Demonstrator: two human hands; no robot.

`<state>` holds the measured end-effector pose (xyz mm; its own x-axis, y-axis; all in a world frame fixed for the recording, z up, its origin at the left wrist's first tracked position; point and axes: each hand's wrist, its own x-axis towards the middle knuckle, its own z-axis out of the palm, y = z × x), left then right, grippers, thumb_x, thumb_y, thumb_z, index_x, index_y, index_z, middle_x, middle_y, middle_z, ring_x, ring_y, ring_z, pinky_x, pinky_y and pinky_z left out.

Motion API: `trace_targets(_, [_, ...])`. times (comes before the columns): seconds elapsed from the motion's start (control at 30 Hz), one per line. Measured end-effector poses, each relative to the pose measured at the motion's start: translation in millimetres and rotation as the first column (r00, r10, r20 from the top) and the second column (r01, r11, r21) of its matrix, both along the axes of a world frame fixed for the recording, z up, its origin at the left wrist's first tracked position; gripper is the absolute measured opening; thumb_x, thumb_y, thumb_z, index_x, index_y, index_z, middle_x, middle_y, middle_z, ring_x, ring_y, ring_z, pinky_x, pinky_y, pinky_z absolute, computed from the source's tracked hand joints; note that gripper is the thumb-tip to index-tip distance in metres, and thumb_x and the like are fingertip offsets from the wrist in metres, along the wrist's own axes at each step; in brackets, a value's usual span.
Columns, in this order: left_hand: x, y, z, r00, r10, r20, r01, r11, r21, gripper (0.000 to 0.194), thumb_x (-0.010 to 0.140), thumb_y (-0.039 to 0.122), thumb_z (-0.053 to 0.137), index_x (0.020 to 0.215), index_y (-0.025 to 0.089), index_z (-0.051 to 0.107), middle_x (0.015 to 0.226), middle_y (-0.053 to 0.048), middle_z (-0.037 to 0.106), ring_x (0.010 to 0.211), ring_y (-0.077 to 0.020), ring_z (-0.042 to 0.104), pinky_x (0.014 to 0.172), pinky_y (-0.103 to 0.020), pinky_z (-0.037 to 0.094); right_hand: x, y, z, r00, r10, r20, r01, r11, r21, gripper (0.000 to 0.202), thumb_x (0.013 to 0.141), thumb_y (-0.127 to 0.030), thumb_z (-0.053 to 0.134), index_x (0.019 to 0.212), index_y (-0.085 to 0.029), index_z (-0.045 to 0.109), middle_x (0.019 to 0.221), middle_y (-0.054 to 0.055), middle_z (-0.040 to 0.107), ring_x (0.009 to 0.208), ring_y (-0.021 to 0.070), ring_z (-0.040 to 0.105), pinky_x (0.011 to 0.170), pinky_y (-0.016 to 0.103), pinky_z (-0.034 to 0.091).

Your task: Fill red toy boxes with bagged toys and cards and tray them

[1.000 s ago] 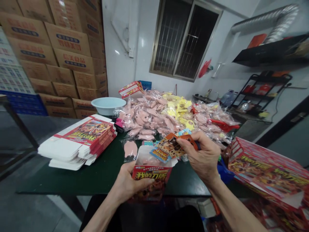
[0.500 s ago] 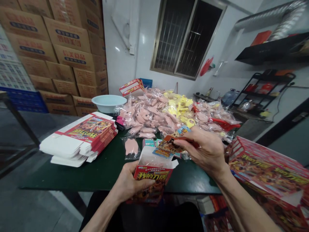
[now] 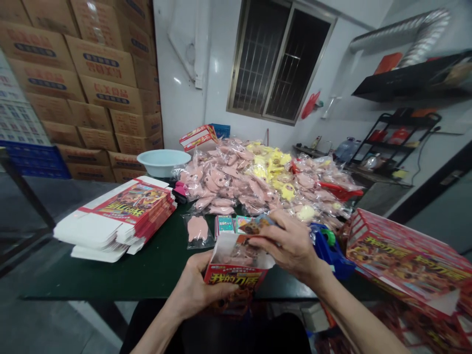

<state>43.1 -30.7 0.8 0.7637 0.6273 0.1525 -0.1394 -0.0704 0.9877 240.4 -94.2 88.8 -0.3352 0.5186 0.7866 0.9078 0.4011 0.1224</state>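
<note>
My left hand (image 3: 201,285) is wrapped round a red printed box (image 3: 236,280), upright with its top open, near the table's front edge. Above the box mouth, my right hand (image 3: 291,243) pinches several printed cards (image 3: 254,226), whose lower part is inside the opening. Just behind the box lie small stacks of teal cards (image 3: 224,224). A pink bagged figure (image 3: 198,229) rests on the green table (image 3: 162,275) to the left of them.
Flattened red and white boxes (image 3: 129,206) are stacked at the left. Behind are bagged pink and yellow figures (image 3: 228,177) and a pale blue basin (image 3: 164,162). At the right stand a blue tape dispenser (image 3: 334,255) and a large red carton (image 3: 405,255).
My right hand has moved left and down, lowering the cards into the box opening. The blue tape dispenser, earlier hidden behind my right hand, now shows.
</note>
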Motion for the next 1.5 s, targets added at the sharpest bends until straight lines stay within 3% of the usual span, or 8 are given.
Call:
trace_targets(0.13, [2.1, -1.0, 6.1, 1.000, 0.006, 0.012, -0.007, 0.999, 0.036, 0.038, 0.068, 0.028, 0.073, 0.103, 0.015, 0.068, 0.103, -0.008, 0.072, 0.095, -0.0265, 0.066, 0.085, -0.036, 0.053, -4.1, 0.6, -8.3, 0.994, 0.043, -0.101, -0.052, 0.995, -0.085, 0.032, 0.087, -0.037, 0.056, 0.062, -0.016, 0.061, 0.061, -0.002, 0.038, 0.055, 0.0105, 0.040, 0.050, 0.023, 0.029])
trace_targets(0.47, [4.0, 3.2, 14.3, 0.998, 0.060, -0.006, -0.059, 0.987, 0.148, 0.040, 0.068, 0.029, 0.073, 0.105, 0.015, 0.068, 0.106, -0.009, 0.070, 0.097, -0.0270, 0.066, 0.088, -0.037, 0.052, -4.9, -17.1, 13.6, 0.967, 0.077, -0.244, -0.139, 0.958, -0.250, 0.017, 0.087, -0.016, 0.050, 0.085, -0.021, 0.066, 0.068, 0.000, 0.052, 0.063, 0.0128, 0.052, 0.054, 0.024, 0.040])
trace_targets(0.73, [5.9, -0.6, 6.2, 0.998, 0.021, 0.059, -0.021, 1.000, 0.001, 0.044, 0.068, 0.026, 0.073, 0.111, 0.017, 0.066, 0.110, -0.009, 0.069, 0.102, -0.0275, 0.064, 0.089, -0.037, 0.052, -4.0, -14.1, 9.8, 0.838, -0.054, -0.543, 0.133, 0.986, 0.106, 0.019, 0.083, -0.020, 0.058, 0.064, -0.019, 0.055, 0.058, -0.004, 0.049, 0.052, 0.0099, 0.044, 0.049, 0.023, 0.033])
trace_targets(0.9, [5.5, 1.5, 8.6, 0.998, 0.038, 0.058, -0.037, 0.999, -0.010, 0.040, 0.068, 0.026, 0.074, 0.106, 0.016, 0.068, 0.109, -0.009, 0.069, 0.102, -0.0279, 0.064, 0.088, -0.037, 0.053, 32.2, -0.2, 20.3, 0.942, -0.204, -0.267, 0.214, 0.977, 0.006, 0.027, 0.085, -0.023, 0.053, 0.059, -0.018, 0.050, 0.062, -0.001, 0.044, 0.060, 0.0133, 0.044, 0.057, 0.026, 0.035])
trace_targets(1.07, [7.2, 1.0, 8.4, 0.997, 0.052, 0.061, -0.052, 0.999, 0.010, 0.038, 0.068, 0.025, 0.074, 0.105, 0.016, 0.068, 0.108, -0.008, 0.070, 0.100, -0.0265, 0.065, 0.089, -0.036, 0.053, 61.6, 24.9, 4.6, 0.921, -0.226, -0.319, 0.228, 0.973, -0.031, 0.028, 0.087, -0.024, 0.049, 0.061, -0.017, 0.056, 0.061, 0.000, 0.050, 0.056, 0.0128, 0.047, 0.054, 0.025, 0.037])
trace_targets(1.27, [8.0, 1.4, 6.4, 0.996, 0.077, 0.053, -0.079, 0.996, 0.030, 0.038, 0.066, 0.026, 0.075, 0.102, 0.015, 0.069, 0.104, -0.009, 0.071, 0.096, -0.0275, 0.066, 0.086, -0.037, 0.054, 68.1, 36.6, 5.3, 0.932, -0.361, 0.032, 0.362, 0.931, -0.054, 0.017, 0.079, -0.023, 0.062, 0.090, -0.012, 0.065, 0.101, 0.016, 0.063, 0.092, 0.0285, 0.057, 0.077, 0.042, 0.047])
trace_targets(1.37, [8.5, 3.6, 3.9, 0.995, 0.084, 0.050, -0.084, 0.996, -0.003, 0.039, 0.065, 0.026, 0.076, 0.102, 0.014, 0.069, 0.102, -0.008, 0.072, 0.095, -0.0278, 0.067, 0.085, -0.037, 0.054, 56.7, 14.6, 24.0, 0.950, -0.249, -0.187, 0.265, 0.962, 0.070, 0.013, 0.082, -0.021, 0.059, 0.093, -0.016, 0.066, 0.093, 0.010, 0.066, 0.085, 0.0230, 0.061, 0.077, 0.039, 0.049])
trace_targets(1.5, [10.1, 5.2, 2.3, 0.997, 0.055, 0.062, -0.053, 0.998, -0.033, 0.041, 0.065, 0.025, 0.076, 0.104, 0.016, 0.069, 0.104, -0.008, 0.071, 0.095, -0.0275, 0.067, 0.085, -0.037, 0.054, 25.7, -22.7, 32.8, 0.890, 0.054, -0.453, -0.069, 0.997, -0.016, 0.026, 0.080, -0.016, 0.062, 0.104, -0.025, 0.060, 0.093, 0.001, 0.065, 0.078, 0.0149, 0.063, 0.072, 0.029, 0.053])
